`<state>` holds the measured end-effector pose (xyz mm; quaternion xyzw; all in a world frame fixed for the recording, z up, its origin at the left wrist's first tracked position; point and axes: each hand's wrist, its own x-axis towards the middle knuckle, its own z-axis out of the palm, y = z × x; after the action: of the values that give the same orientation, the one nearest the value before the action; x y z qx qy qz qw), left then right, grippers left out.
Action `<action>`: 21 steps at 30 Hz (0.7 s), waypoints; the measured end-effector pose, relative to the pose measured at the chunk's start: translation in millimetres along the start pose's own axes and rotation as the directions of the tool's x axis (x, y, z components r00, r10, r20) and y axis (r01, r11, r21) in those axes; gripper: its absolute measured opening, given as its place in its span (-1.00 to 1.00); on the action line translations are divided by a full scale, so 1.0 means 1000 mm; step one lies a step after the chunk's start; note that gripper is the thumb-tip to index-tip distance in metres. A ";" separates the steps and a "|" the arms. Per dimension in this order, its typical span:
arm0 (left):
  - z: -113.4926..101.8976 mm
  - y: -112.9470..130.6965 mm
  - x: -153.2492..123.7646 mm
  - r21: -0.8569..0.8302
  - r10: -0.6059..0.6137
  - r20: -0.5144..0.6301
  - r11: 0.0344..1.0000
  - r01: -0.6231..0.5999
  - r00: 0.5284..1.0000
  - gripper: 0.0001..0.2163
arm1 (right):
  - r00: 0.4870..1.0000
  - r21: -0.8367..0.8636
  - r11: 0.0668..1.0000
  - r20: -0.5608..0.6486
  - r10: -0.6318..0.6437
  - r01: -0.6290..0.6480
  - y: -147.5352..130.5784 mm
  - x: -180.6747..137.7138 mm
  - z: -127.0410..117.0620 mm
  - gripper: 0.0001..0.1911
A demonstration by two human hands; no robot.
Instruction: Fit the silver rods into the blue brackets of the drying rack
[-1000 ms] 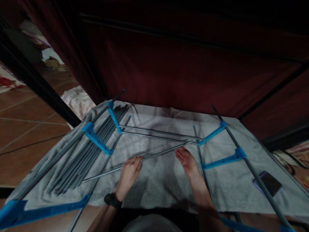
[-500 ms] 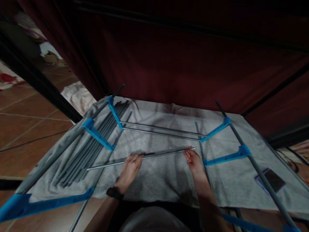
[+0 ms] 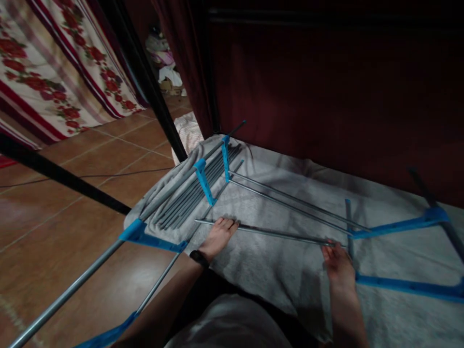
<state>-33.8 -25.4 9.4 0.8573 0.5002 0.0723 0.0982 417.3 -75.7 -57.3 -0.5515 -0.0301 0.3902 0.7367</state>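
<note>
I observe a loose metal rod (image 3: pixel 279 234) at the centre of the frame, lying slantwise above a grey cloth (image 3: pixel 257 270), its right end lower in view. The left hand (image 3: pixel 219 237), with a dark band (image 3: pixel 199 259) at the wrist, has its fingers closed over the rod near its left end. The right hand (image 3: pixel 338 261), right of centre, grips the rod near its right end between curled fingers. Just beyond, two thin bars (image 3: pixel 286 204) run from a blue bracket (image 3: pixel 225 158) left of centre towards a second blue arm (image 3: pixel 397 227) at right. A row of grey tubes (image 3: pixel 197 193) lies on the cloth, left of centre. Flowered fabric (image 3: pixel 68 92) hangs at upper left.
</note>
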 end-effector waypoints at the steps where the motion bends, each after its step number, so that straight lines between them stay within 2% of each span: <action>1: 0.000 0.001 -0.001 -0.020 -0.001 0.005 1.000 0.001 1.000 -0.54 | 0.999 -0.018 1.000 -0.043 -0.003 0.002 -0.001 0.001 0.001 -0.59; 3: 0.002 0.005 0.000 -0.066 -0.009 0.010 0.998 0.010 1.000 -0.51 | 0.994 -0.042 0.999 -0.105 0.004 -0.009 -0.003 0.003 0.003 -0.62; 6: 0.006 0.006 0.003 -0.092 -0.009 0.000 0.996 0.009 1.000 -0.50 | 0.994 -0.049 0.999 -0.112 0.018 -0.024 -0.005 0.008 0.004 -0.70; 13: 0.016 -0.007 0.010 0.134 0.105 0.000 0.985 -0.104 0.994 -0.58 | 0.996 -0.025 1.000 -0.093 -0.004 0.001 -0.003 0.024 -0.004 -0.69; 16: 0.018 -0.012 0.010 0.168 0.092 -0.026 0.982 -0.086 0.995 -0.59 | 0.996 -0.019 0.998 -0.067 -0.063 0.061 0.000 0.027 -0.007 -0.62; 21: 0.019 -0.016 0.008 0.138 0.039 -0.070 0.990 -0.029 0.997 -0.59 | 0.992 0.027 0.993 -0.066 -0.111 0.113 0.001 0.026 -0.007 -0.65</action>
<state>-39.1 -12.6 -12.6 0.8672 0.4926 0.0705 0.0195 437.8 -65.2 -70.7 -0.5500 -0.0312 0.3304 0.7664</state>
